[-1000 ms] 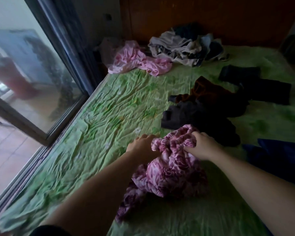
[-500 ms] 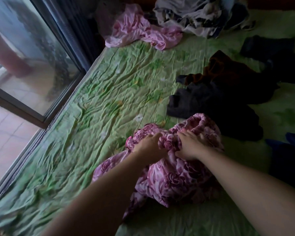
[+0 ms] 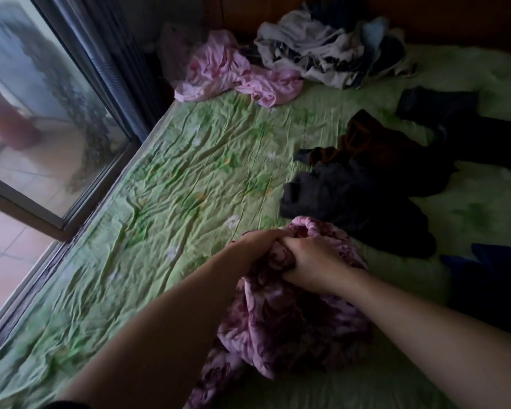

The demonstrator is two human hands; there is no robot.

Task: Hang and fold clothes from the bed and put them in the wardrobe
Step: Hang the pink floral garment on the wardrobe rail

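Centrally, left hand (image 3: 255, 246) and right hand (image 3: 310, 262), knuckles together, each with fingers curled into a bunched rose-print garment (image 3: 289, 317) lying on the crumpled green bedsheet (image 3: 165, 187); beyond it, a dark grey garment (image 3: 351, 202), a brown garment (image 3: 378, 149), a pale pink garment (image 3: 233, 72) and a mixed clothes heap (image 3: 331, 45) beside the glass door (image 3: 48, 93)

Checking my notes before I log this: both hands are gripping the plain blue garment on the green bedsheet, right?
Not quite. The head view shows the left hand and right hand gripping the pink rose-print garment, not a plain blue one. It does lie on the green bedsheet.
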